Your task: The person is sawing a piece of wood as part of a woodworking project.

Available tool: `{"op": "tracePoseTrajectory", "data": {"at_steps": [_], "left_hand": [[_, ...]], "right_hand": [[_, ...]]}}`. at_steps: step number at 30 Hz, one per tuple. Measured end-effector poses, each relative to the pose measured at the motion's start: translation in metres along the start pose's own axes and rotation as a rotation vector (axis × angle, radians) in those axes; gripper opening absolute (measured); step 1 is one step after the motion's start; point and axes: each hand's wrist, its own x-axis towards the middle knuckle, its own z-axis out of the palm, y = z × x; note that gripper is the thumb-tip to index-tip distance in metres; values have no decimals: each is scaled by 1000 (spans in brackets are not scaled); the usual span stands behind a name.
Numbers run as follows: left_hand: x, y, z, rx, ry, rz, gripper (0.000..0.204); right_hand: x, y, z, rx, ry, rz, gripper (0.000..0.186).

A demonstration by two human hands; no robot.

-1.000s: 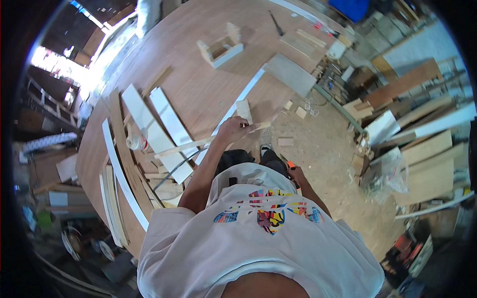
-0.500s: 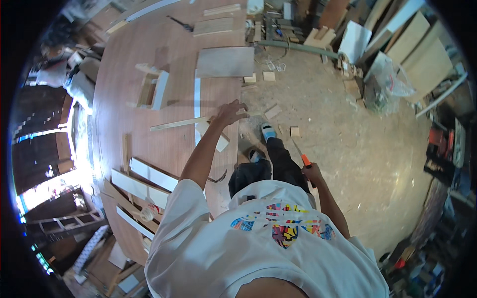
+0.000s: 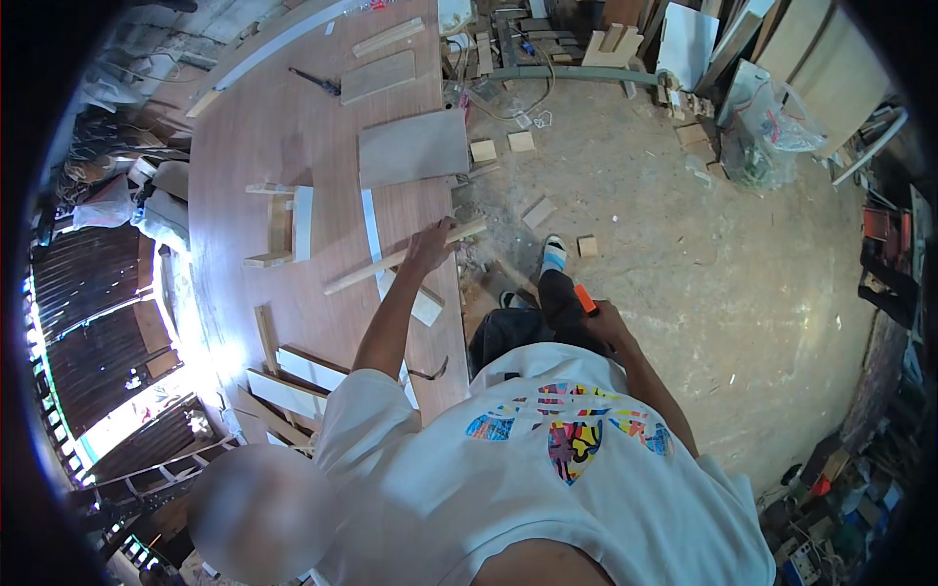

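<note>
On the brown tabletop [image 3: 332, 210], my left hand [image 3: 427, 246] is closed around a narrow wooden strip [image 3: 366, 275], close to its right end. That end sticks out past the table edge. A white-faced block [image 3: 427, 307] lies just below the strip. My right hand [image 3: 608, 324], off the table's right side near my thigh, grips an orange-handled tool [image 3: 585, 298]. Its blade cannot be made out clearly now. Left of the strip stands a U-shaped wooden frame [image 3: 281, 227] with a white face. Near my left elbow lies a dark curved metal piece [image 3: 433, 371].
A grey panel [image 3: 413, 148] lies across the table, with a wooden board [image 3: 378, 78] beyond it. White-faced boards [image 3: 293, 393] lie at the near left. Wood offcuts [image 3: 537, 212] dot the floor. At far right sits a clear plastic bag [image 3: 767, 146]. A blurred patch covers the lower left.
My left hand has come down onto the strip from a more spread pose, and the strip has shifted. My right hand has risen slightly with the orange-handled tool. The view has also shifted.
</note>
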Motion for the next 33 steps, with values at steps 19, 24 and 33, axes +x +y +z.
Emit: {"op": "tracePoseTrajectory", "data": {"at_steps": [19, 24, 33], "left_hand": [[-18, -42, 22, -104, 434, 187, 24], [-8, -51, 29, 84, 335, 200, 27], [-12, -42, 28, 23, 432, 302, 25]], "right_hand": [[-10, -144, -5, 93, -19, -171, 30], [-49, -179, 35, 208, 57, -263, 29], [-101, -230, 84, 390, 154, -412, 14]]}}
